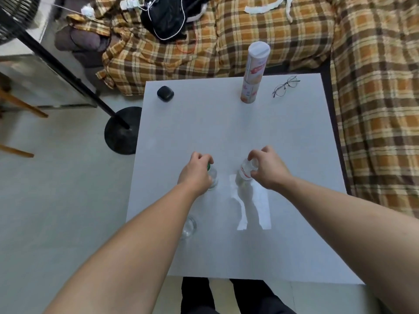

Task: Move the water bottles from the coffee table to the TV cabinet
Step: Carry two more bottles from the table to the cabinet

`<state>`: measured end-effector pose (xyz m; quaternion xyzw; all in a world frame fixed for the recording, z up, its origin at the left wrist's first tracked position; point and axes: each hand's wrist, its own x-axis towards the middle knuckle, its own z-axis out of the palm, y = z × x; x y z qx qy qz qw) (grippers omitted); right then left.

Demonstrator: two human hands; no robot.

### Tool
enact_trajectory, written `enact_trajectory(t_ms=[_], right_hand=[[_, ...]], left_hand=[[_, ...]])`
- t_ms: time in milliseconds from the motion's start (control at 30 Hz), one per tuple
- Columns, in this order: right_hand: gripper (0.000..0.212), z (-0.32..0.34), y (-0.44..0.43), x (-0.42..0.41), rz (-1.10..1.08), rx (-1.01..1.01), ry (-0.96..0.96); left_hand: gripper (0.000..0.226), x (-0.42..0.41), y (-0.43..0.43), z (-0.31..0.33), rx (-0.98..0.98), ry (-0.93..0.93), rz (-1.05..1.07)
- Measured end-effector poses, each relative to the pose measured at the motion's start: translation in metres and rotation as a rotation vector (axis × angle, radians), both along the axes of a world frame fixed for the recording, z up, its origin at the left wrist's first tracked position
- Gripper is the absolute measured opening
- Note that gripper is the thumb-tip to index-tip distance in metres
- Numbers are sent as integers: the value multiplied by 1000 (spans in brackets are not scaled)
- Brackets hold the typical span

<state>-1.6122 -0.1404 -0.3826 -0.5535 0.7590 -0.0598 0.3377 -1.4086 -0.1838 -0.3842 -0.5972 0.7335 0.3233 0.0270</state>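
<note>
Two clear water bottles stand upright on the white coffee table (294, 155). My left hand (196, 172) is closed around the top of the green-capped bottle (213, 177). My right hand (266, 167) is closed around the neck of the white-capped bottle (243, 175) with a red label. Both bottle bases appear to rest on the table top. The TV cabinet is not in view.
A clear glass (188, 227) stands near my left forearm. At the far side of the table are a tall snack can (254, 75), eyeglasses (285, 86) and a small black case (165, 93). A fan stand (122, 130) is left of the table. A plaid sofa (374, 109) wraps the far and right sides.
</note>
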Motion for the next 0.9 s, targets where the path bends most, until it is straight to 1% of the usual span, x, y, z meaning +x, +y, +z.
enact_trajectory(t_ms=[167, 333, 433, 533, 633, 700, 900], right_hand=[[26, -10, 17, 6, -31, -51, 21], [25, -2, 31, -3, -149, -56, 49], [27, 6, 44, -6, -168, -35, 61], [29, 15, 58, -3, -198, -20, 77], [29, 28, 75, -3, -274, -26, 97], [30, 37, 91, -3, -319, -35, 117], [26, 71, 148, 7, -466, -95, 199]], left_hand=[[31, -2, 5, -2, -21, 10, -2], [31, 7, 11, 6, -18, -27, -137], [30, 9, 13, 18, -31, -43, -185], [30, 8, 14, 32, -28, -38, -257], [29, 2, 13, 44, -41, -30, -321], [29, -7, 17, 53, -54, -13, -359], [31, -36, 50, 82, -103, 118, -512]])
